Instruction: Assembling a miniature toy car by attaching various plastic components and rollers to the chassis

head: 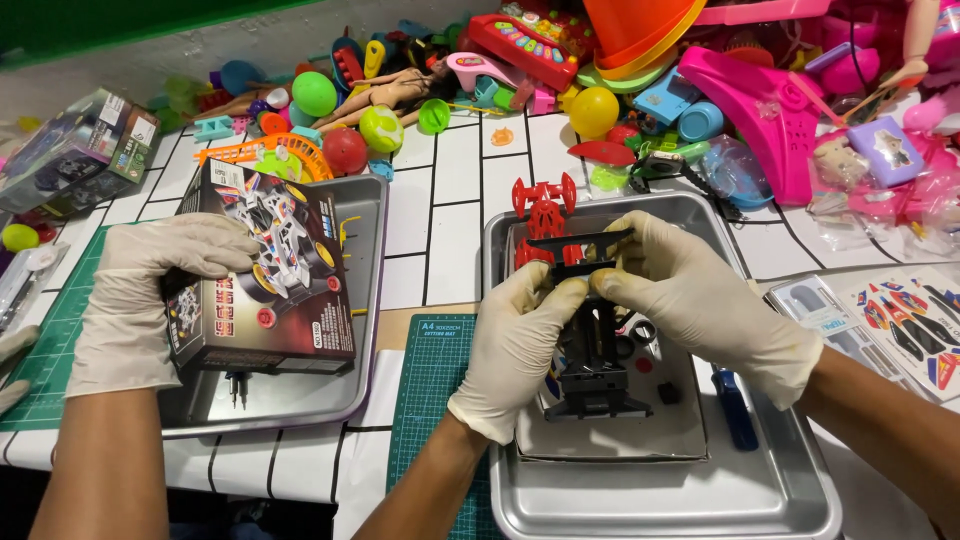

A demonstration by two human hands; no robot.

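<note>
Two gloved hands are seen at work over the right steel tray [660, 500], which is placed on the white counter [450, 180]. A black toy-car chassis [592, 360] is held upright above a white shallow box [610, 440] inside this tray. The lower side of the chassis is gripped by the left hand [515, 345], with its fingers closed around it. A thin black bar [580, 240] at the top of the chassis is pinched by the fingers of the right hand [700, 300]. Red wheel parts [543, 205] are laid just behind, at the far rim of the tray, and a blue tool [735, 410] is laid beside the box. At the left, a printed kit box [270, 280] is held on a second tray [365, 300] by the gloved hand of another person [160, 265]. The step in hand is judged to be the fitting of the bar onto the chassis. For the next move, a steady hold from the left hand and an exact alignment of the bar would be needed, so that it can be pressed in without bending.
</note>
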